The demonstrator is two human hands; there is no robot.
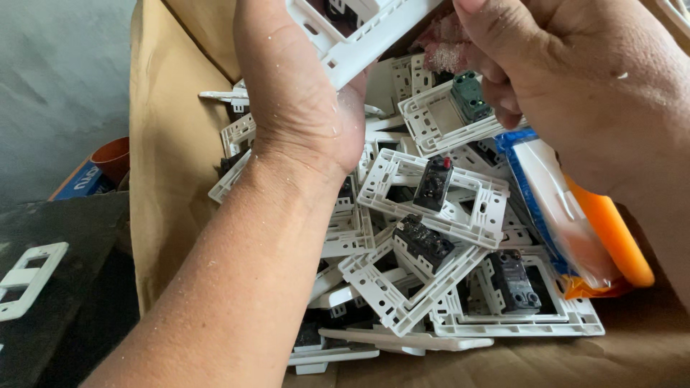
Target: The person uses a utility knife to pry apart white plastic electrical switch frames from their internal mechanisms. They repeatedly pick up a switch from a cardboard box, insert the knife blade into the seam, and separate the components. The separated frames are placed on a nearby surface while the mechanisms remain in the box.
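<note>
Plainly, the left hand [302, 93] has its grip closed round a white switch frame [359, 32] at the far edge, above the carton's heap [431, 237]; the right hand [575, 79] pinches a pink rag [442, 50] against it. A loosened hold could drop the frame into the pile.

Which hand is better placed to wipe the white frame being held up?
Right. The right hand already pinches a pinkish rag against the white frame, while the left hand grips that frame, so it probably just steadies it.

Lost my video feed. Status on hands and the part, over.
Left hand gripping white frame. Right hand on its far end. Heaped frames in box below.
</note>
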